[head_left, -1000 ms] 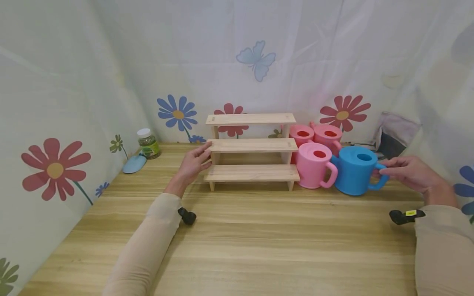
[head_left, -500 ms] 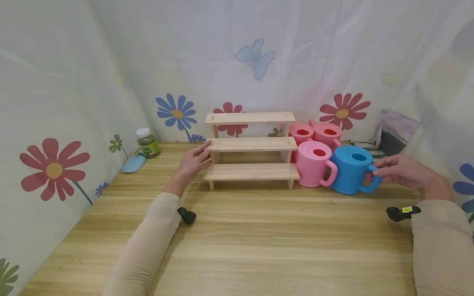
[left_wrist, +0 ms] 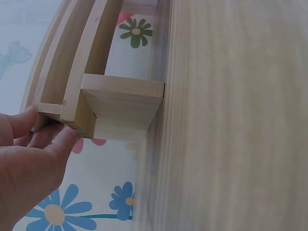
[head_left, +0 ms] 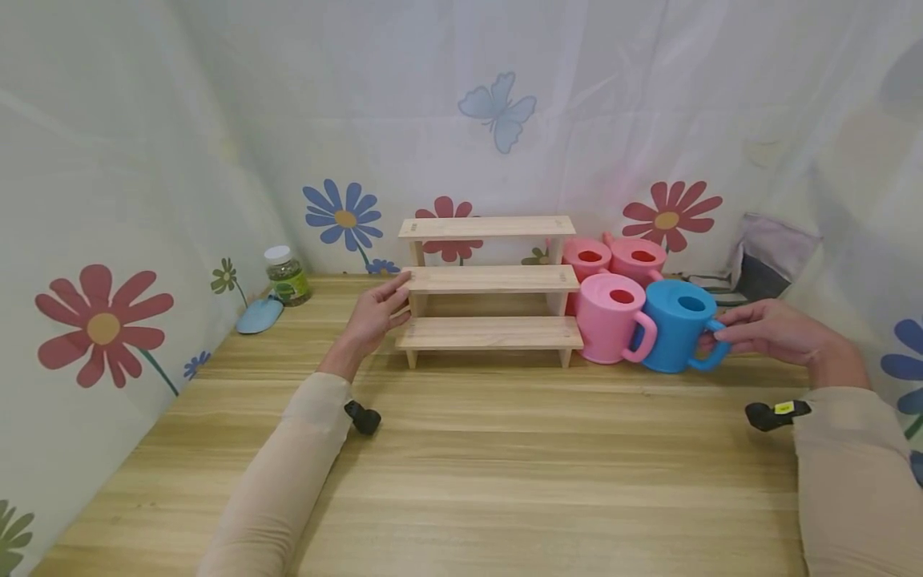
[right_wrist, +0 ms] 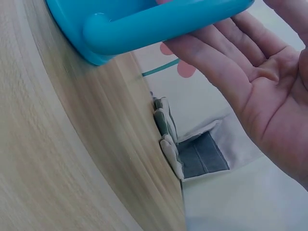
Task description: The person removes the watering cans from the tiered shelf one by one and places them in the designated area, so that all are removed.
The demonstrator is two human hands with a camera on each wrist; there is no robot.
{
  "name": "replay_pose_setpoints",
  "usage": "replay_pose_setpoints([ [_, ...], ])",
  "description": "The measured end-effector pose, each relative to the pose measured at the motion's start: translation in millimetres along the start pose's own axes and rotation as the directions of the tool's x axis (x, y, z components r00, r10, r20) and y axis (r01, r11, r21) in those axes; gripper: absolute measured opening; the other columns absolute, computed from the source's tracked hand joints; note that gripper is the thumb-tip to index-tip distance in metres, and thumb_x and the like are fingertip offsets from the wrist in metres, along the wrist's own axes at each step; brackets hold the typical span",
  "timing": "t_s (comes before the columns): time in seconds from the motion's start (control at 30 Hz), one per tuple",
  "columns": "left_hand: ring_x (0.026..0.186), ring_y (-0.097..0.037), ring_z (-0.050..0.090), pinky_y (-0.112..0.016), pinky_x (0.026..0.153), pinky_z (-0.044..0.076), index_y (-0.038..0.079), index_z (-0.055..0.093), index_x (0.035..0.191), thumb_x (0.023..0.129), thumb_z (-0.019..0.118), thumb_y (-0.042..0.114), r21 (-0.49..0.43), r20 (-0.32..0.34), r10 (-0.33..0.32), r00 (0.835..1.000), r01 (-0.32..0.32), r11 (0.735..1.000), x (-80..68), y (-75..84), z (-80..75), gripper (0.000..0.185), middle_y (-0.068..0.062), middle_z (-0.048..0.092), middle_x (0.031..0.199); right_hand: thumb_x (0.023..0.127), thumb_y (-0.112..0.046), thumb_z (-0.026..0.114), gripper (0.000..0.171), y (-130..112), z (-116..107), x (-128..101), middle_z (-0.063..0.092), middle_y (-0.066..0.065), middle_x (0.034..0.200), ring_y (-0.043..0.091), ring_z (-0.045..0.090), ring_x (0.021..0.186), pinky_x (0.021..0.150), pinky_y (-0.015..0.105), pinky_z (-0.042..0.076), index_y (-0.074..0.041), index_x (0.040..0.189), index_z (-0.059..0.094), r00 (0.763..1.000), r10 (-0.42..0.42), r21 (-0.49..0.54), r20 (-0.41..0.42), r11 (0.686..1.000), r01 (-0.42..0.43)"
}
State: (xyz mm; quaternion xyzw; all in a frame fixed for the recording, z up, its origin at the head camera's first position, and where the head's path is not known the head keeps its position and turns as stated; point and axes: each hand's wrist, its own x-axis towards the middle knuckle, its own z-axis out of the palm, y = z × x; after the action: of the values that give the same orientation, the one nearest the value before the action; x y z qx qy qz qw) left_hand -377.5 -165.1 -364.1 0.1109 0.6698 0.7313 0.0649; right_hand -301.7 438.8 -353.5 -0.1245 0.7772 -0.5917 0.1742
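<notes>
2 hands show in the head view: the left hand [head_left: 373,315] rests relaxed fingers against the left end of the wooden step shelf [head_left: 490,280] at frame centre, while the right hand [head_left: 775,332] touches the handle of the blue watering can [head_left: 674,324], right of centre on the surface [head_left: 505,465], just beside 3 pink cans [head_left: 610,317]. The left wrist view shows fingers [left_wrist: 55,139] lightly touching the shelf's end. The right wrist view shows straight fingers [right_wrist: 216,57] against the blue handle [right_wrist: 159,24], palm open.
</notes>
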Motion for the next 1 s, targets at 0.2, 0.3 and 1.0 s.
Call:
replay_pose_setpoints([
  [0.2, 0.126, -0.026, 0.033, -0.041, 0.096, 0.037, 0.021, 0.044, 0.136, 0.095, 0.046, 0.018, -0.008, -0.037, 0.014, 0.999, -0.014, 1.0, 9.2, -13.1, -4.3, 0.041, -0.001, 0.024, 0.146, 0.091, -0.003, 0.053, 0.03, -2.1, 2.5, -0.2, 0.058, 0.026, 0.107, 0.04, 0.054, 0.101, 0.081, 0.042, 0.048, 0.01, 0.118, 0.053, 1.0, 0.008, 0.004, -0.023, 1.0, -0.008],
  [0.3, 0.126, -0.026, 0.033, -0.04, 0.096, 0.038, 0.022, 0.045, 0.135, 0.095, 0.046, 0.019, -0.006, -0.038, 0.014, 0.999, -0.014, 1.0, 9.8, -15.3, -5.8, 0.04, 0.0, 0.024, 0.146, 0.092, -0.004, 0.052, 0.029, -2.3, 3.0, 0.4, 0.059, 0.025, 0.108, 0.04, 0.053, 0.102, 0.081, 0.042, 0.048, 0.009, 0.118, 0.054, 1.0, 0.007, 0.006, -0.018, 1.0, -0.007],
  [1.0, 0.126, -0.026, 0.034, -0.04, 0.096, 0.037, 0.02, 0.045, 0.135, 0.096, 0.046, 0.018, -0.004, -0.049, 0.02, 0.999, -0.02, 1.0, 7.7, -12.2, -5.5, 0.04, 0.001, 0.024, 0.146, 0.086, -0.052, 0.052, 0.071, -44.8, 14.0, -9.9, 0.049, 0.026, 0.122, 0.041, 0.052, 0.104, 0.079, 0.056, 0.045, 0.002, 0.131, 0.041, 0.947, 0.032, -0.552, -0.319, 0.806, -0.213],
])
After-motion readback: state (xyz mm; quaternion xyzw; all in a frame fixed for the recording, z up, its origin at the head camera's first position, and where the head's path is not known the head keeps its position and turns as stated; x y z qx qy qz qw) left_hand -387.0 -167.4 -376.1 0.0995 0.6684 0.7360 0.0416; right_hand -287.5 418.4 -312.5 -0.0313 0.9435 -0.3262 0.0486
